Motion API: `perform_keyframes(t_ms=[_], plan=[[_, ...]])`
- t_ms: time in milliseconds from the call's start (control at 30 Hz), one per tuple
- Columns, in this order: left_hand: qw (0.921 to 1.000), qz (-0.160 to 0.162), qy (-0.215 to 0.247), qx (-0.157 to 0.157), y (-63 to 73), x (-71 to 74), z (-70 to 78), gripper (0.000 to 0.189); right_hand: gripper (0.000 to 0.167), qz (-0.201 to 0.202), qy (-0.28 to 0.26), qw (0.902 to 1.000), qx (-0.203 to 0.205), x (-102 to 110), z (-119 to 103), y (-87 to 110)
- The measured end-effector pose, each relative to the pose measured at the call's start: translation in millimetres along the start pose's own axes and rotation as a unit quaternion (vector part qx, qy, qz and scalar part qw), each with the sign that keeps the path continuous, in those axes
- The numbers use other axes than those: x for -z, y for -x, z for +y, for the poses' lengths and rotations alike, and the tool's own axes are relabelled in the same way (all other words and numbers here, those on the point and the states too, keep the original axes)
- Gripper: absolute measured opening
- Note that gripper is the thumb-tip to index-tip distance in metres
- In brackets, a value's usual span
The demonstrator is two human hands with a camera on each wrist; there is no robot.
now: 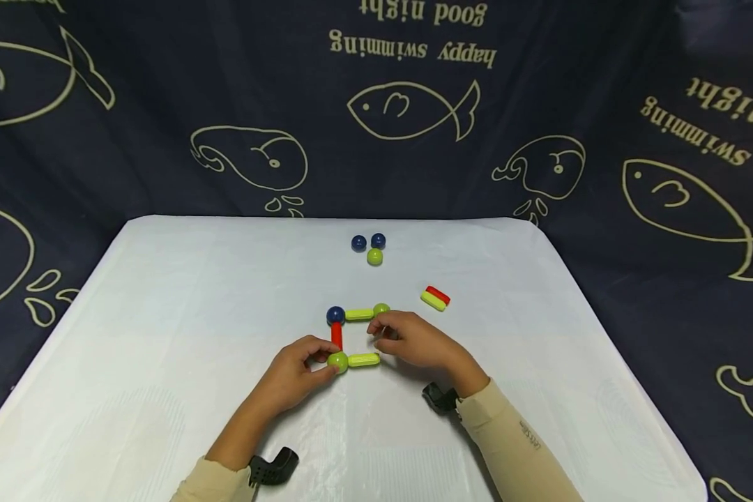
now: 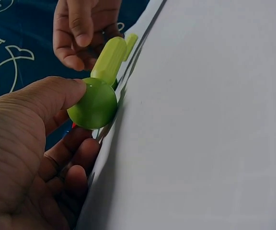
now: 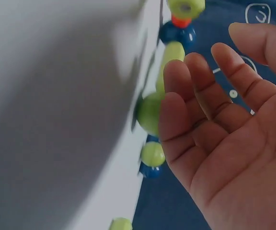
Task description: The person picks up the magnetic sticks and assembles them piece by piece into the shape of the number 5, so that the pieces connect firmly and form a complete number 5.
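Note:
An open-sided shape of toy construction rods and balls lies on the white table. My left hand [image 1: 293, 373] pinches its near green ball [image 2: 97, 106] between thumb and fingers. From that ball a red rod [image 1: 337, 337] leads to a navy ball [image 1: 335, 315], and a yellow-green rod [image 1: 364, 360] points right to a free end. Another yellow-green rod [image 1: 359, 314] joins the navy ball to a far green ball [image 1: 381, 309]. Beside these right ends is my right hand [image 1: 417, 341], its fingers loosely bent and holding nothing, as the right wrist view shows.
Two navy balls [image 1: 359, 243] and a green ball [image 1: 374, 257] stand together toward the back of the table [image 1: 226, 279]. A red rod [image 1: 438, 295] and a yellow-green rod [image 1: 433, 301] lie side by side, back right. Dark printed cloth [image 1: 326, 174] hangs behind.

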State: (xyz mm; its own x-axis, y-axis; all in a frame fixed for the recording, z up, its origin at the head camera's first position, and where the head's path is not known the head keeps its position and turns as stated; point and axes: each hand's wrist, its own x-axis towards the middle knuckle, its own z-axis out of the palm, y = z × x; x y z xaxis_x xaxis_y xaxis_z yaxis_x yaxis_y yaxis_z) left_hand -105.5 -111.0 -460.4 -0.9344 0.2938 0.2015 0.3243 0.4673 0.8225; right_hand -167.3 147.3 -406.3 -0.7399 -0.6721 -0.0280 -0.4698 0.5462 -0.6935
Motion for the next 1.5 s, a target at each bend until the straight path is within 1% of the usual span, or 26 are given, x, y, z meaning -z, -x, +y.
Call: perform_keyframes(t_ms=[100, 333, 500, 633, 733, 833, 1033, 1167, 1300, 1467, 1500], plan=[[1.0000, -0.003, 0.002, 0.002, 0.1, 0.1, -0.4, 0.020, 0.018, 0.013, 0.004, 0.9999, -0.003, 10, 4, -6.3], [1.0000, -0.003, -0.001, 0.009, 0.6, 1.0, -1.1, 0.021, 0.019, 0.056, 0.017, 0.9977, -0.033, 39, 16, -28.5], [1.0000, -0.003, 0.001, 0.002, 0.1, 0.0, -2.1, 0.022, 0.022, 0.073, 0.023, 0.9958, -0.051, 52, 27, -46.2], [0.9999, -0.004, 0.007, -0.007, -0.3, -0.9, -3.7, 0.021, 0.025, 0.081, 0.011, 0.9940, -0.072, 59, 34, -62.4], [0.9999, -0.003, 0.007, -0.014, -0.2, -1.5, -4.9, 0.021, 0.026, 0.085, 0.010, 0.9927, -0.085, 61, 40, -76.1], [0.9998, -0.001, 0.004, -0.018, 0.2, -1.4, -5.0, 0.020, 0.028, 0.090, 0.026, 0.9914, -0.092, 63, 48, -90.2], [1.0000, 0.001, -0.002, -0.008, 0.5, -0.6, -3.1, 0.022, 0.033, 0.098, 0.049, 0.9876, -0.112, 66, 57, -112.3], [1.0000, 0.000, -0.006, -0.002, 0.9, 0.0, -2.7, 0.023, 0.039, 0.084, 0.061, 0.9868, -0.124, 66, 62, -124.9], [1.0000, -0.001, -0.002, -0.009, 0.7, -0.2, -3.4, 0.021, 0.041, 0.068, 0.081, 0.9855, -0.133, 64, 64, -132.9], [1.0000, -0.001, -0.003, -0.005, -0.2, -0.9, -2.4, 0.023, 0.035, 0.057, 0.096, 0.9835, -0.142, 60, 65, -135.5], [1.0000, -0.002, -0.004, -0.005, -0.7, -1.0, -1.7, 0.024, 0.033, 0.057, 0.093, 0.9831, -0.147, 60, 64, -135.2]])
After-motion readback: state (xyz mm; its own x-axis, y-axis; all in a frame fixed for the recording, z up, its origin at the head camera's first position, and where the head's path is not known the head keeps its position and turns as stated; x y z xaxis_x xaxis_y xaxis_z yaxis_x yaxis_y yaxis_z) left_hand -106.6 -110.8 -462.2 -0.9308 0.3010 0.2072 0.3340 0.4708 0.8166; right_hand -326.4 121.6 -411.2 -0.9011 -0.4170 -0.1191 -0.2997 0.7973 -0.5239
